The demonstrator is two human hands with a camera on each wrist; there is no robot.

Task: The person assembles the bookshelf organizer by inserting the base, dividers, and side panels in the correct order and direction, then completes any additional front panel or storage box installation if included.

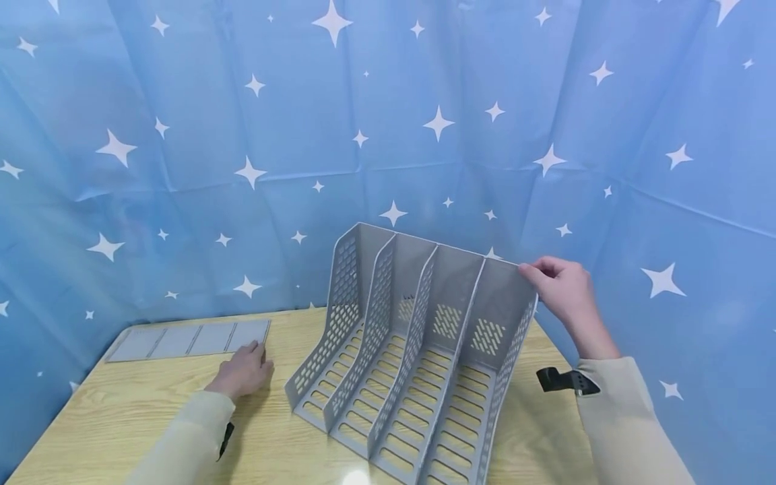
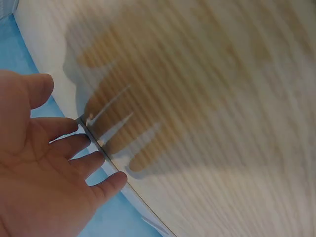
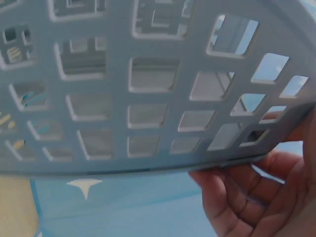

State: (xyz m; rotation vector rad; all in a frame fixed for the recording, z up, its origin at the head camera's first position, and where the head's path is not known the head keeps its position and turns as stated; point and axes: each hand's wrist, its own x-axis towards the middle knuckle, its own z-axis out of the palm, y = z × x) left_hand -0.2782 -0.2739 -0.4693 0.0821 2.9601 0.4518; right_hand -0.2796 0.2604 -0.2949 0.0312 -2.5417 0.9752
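A grey file rack (image 1: 415, 266) with several slots and perforated dividers stands at an angle on the table. My right hand (image 1: 564, 289) pinches its top back corner on the right, thumb on the near side. In the right wrist view, the fingers of that hand (image 3: 247, 197) curl at the edge of the perforated side wall (image 3: 120, 113). My left hand (image 1: 242, 372) is by the right end of a flat grey divided panel (image 1: 212, 339). Its fingers (image 2: 74, 145) are spread and loosely bent near the panel's edge; whether they touch it, I cannot tell.
The wood-grain table (image 1: 145, 417) runs back to a blue curtain (image 1: 291, 135) with white stars, which hangs behind it and on both sides. The flat panel lies along the table's back left edge. A black strap (image 1: 566, 381) is around the right wrist.
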